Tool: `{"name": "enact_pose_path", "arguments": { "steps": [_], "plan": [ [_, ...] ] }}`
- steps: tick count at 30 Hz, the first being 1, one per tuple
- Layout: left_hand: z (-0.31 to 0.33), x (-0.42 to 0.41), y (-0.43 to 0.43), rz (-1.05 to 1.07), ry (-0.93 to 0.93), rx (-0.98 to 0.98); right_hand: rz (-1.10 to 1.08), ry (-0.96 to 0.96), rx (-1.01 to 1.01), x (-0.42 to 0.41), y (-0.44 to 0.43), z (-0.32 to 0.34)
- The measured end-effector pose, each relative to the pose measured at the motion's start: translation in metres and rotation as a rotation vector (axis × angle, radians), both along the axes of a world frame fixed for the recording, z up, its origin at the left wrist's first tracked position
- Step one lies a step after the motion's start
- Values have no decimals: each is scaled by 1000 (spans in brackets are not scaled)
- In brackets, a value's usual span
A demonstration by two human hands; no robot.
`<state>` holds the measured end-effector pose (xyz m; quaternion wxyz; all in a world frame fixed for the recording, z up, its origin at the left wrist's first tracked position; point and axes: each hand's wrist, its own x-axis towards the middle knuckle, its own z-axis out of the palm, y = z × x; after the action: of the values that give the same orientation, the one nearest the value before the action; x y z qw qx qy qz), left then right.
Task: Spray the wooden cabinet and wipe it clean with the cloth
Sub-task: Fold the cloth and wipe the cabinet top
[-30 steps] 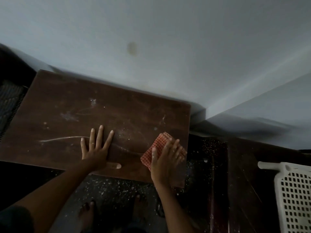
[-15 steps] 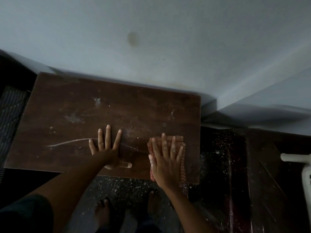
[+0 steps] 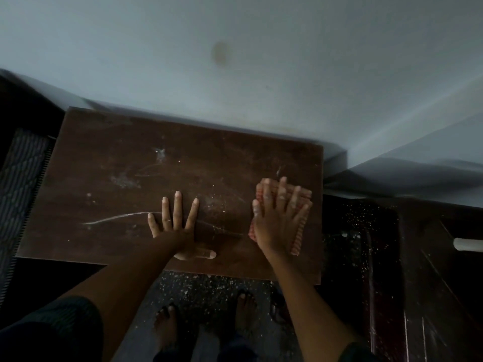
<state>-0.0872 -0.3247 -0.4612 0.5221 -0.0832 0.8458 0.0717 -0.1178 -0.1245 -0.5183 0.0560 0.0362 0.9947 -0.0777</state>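
Observation:
The dark brown wooden cabinet top (image 3: 109, 194) lies below me against a pale wall, marked with dusty smears and a long pale streak. My left hand (image 3: 177, 228) rests flat on it near the front edge, fingers spread, holding nothing. My right hand (image 3: 278, 220) presses flat on a folded red checked cloth (image 3: 299, 239) near the cabinet's right end; the cloth shows beyond my fingertips and at my palm's right side. No spray bottle is in view.
A pale wall (image 3: 235, 74) rises behind the cabinet. A dark patterned mat or grille (image 3: 18, 184) lies to the left. The speckled dark floor (image 3: 209, 288) and my bare feet (image 3: 167, 327) are below. A white plastic object (image 3: 467, 244) pokes in at the right edge.
My right hand has slid the cloth away from the front edge toward the wall, along the cabinet's right end. My left hand has stayed flat in place.

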Motion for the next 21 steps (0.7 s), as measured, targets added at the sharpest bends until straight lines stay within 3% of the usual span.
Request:
{"name": "enact_pose_path", "arguments": {
  "steps": [4, 7, 11, 16, 21],
  "plan": [
    [0, 2, 1, -4, 26, -13, 234, 20, -4, 44, 8, 2],
    [0, 1, 1, -2, 28, -9, 287, -3, 17, 72, 30, 3],
    [0, -1, -2, -9, -2, 2, 94, -63, 40, 68, 60, 3],
    [0, 0, 0, -11, 6, -18, -181, -75, -22, -5, 49, 2],
    [-2, 2, 1, -13, 21, -20, 113, -18, 19, -31, -1, 5]
  ]
}}
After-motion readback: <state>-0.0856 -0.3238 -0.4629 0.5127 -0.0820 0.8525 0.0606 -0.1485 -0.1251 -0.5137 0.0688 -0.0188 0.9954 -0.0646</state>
